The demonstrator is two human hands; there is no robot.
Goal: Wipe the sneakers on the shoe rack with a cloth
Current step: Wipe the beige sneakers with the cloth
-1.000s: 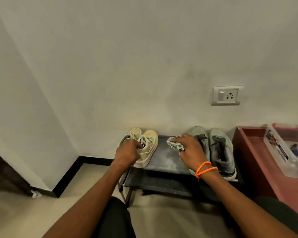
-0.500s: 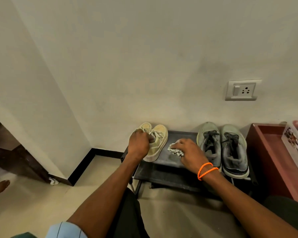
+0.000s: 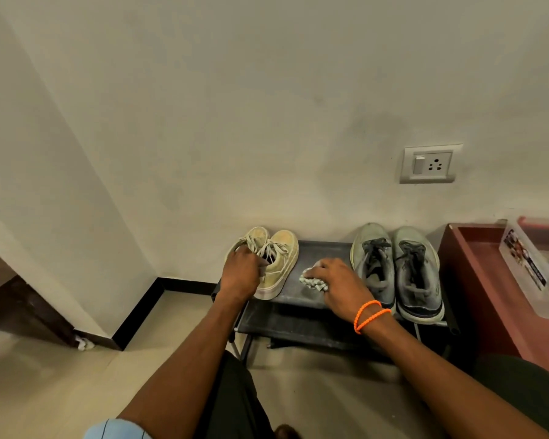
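Note:
A pair of yellowish sneakers [image 3: 279,258] stands on the left end of the dark shoe rack [image 3: 311,318]. My left hand [image 3: 240,274] grips them at their openings, fingers curled over the collars. A pair of grey sneakers [image 3: 396,267] with dark laces stands on the rack's right end. Between the pairs, my right hand [image 3: 336,286] holds a crumpled striped cloth [image 3: 313,282] down on the rack's top shelf. An orange band circles that wrist.
The rack stands against a pale wall with a socket plate [image 3: 430,163]. A reddish-brown table [image 3: 476,267] carrying a clear plastic box [image 3: 533,267] is right of the rack. A dark doorframe [image 3: 23,305] and a small white scrap [image 3: 84,343] are at the left floor corner.
My right hand with the cloth has moved left off the grey sneakers onto the bare shelf between the pairs. My left hand stays on the yellowish sneakers. The view shifted.

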